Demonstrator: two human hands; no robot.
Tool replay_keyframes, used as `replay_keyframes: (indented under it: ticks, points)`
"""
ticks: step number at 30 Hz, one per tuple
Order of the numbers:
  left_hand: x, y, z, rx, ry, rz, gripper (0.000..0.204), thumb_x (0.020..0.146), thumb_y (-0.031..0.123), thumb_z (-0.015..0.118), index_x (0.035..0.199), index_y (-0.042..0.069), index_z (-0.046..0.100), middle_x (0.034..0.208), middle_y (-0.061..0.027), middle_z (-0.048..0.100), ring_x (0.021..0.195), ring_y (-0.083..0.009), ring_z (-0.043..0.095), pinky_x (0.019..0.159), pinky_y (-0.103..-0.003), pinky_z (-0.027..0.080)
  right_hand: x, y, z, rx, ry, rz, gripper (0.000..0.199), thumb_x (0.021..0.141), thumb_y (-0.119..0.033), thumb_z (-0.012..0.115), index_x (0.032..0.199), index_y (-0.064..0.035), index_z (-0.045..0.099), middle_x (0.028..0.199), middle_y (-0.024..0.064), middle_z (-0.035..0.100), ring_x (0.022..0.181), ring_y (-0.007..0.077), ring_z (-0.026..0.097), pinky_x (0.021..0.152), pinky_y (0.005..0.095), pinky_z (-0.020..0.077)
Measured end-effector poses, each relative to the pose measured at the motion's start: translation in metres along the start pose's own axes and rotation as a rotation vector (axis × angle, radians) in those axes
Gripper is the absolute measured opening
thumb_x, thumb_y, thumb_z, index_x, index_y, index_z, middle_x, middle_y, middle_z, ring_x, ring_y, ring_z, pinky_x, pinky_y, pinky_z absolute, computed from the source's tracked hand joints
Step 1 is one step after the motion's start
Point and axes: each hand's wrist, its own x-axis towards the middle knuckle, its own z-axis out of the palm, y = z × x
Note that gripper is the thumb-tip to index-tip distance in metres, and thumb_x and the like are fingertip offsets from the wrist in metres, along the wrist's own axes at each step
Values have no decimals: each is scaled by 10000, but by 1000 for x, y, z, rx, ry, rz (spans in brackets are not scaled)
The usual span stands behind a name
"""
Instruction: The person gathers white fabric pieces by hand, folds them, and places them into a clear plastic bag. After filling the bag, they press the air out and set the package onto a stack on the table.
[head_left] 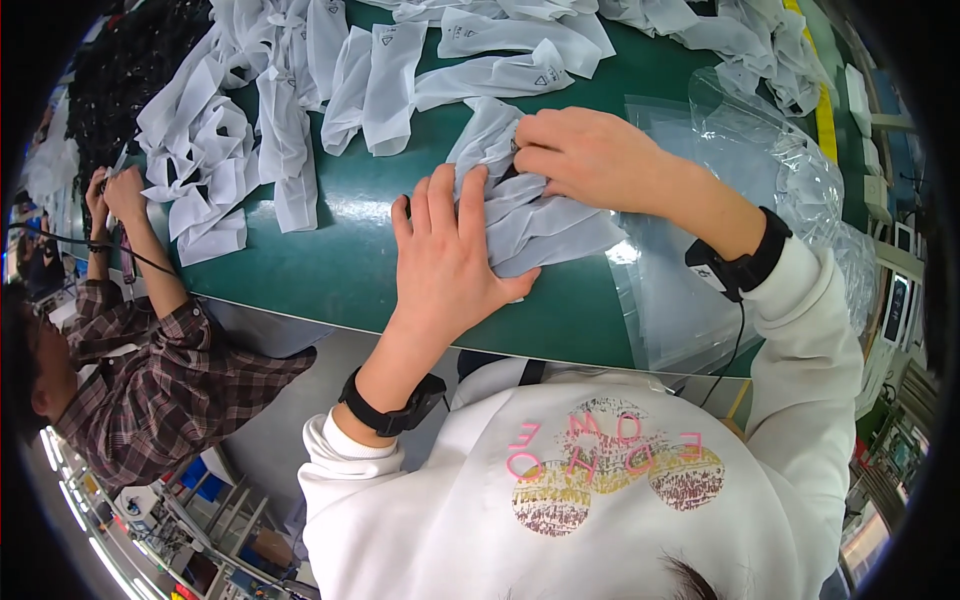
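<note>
Several white translucent plastic bags (555,232) lie bunched together on the green table in front of me. My left hand (440,240) rests flat across their left side, its fingers stretched and the thumb out to the right. At the upper right of the bunch, my right hand (585,155) has its fingers curled and pinched on a white plastic bag (487,130). Something dark shows between the bags by those fingertips, too covered to make out. Both wrists wear black bands.
More filled white bags (395,85) are spread along the far side of the green table (350,260). Clear plastic sheets (665,290) lie at the right. A co-worker in a plaid shirt (165,385) works at the left, near a heap of black items (125,70).
</note>
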Motion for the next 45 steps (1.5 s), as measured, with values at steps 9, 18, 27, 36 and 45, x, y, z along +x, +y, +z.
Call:
replay_keyframes:
  ticks: [9, 18, 27, 36, 45]
  points:
    - [3, 4, -3, -9, -25, -16, 1036, 495, 406, 871, 1333, 33, 390, 1319, -196, 384, 1199, -373, 413, 969, -615, 319, 0, -5, 4, -216, 31, 4, 273, 662, -75, 725, 882, -75, 564, 989, 29, 549, 899, 212, 564, 775, 330, 482]
    - [5, 2, 2, -19, 19, 17, 883, 571, 363, 838, 1274, 20, 428, 1264, -203, 428, 1183, -376, 429, 977, -601, 329, -28, -19, -26, 198, -16, 244, 490, 719, -129, 707, 1182, -70, 558, 1258, 105, 515, 1116, 305, 531, 925, 379, 470]
    - [12, 5, -8, 93, -63, 154, 800, 623, 333, 821, 1240, -9, 444, 1239, -218, 456, 1154, -388, 456, 967, -560, 359, -43, -46, 13, -10, 63, 347, 875, 683, -330, 756, 1421, -37, 390, 1504, 108, 341, 1334, 352, 371, 1081, 481, 338]
    - [13, 14, 10, 125, 29, 130, 896, 649, 316, 821, 1360, -19, 390, 1263, -250, 442, 1141, -418, 464, 955, -521, 378, -43, -45, 18, -89, 151, 278, 874, 680, -398, 728, 1425, -102, 381, 1472, 111, 364, 1351, 338, 351, 1088, 466, 338]
    - [14, -5, -9, 42, -177, 173, 889, 706, 305, 792, 1398, -36, 349, 1276, -282, 428, 1140, -433, 450, 980, -488, 369, -56, -41, 33, -73, 394, 124, 306, 731, -286, 693, 909, -67, 574, 958, 72, 561, 920, 254, 583, 775, 372, 513]
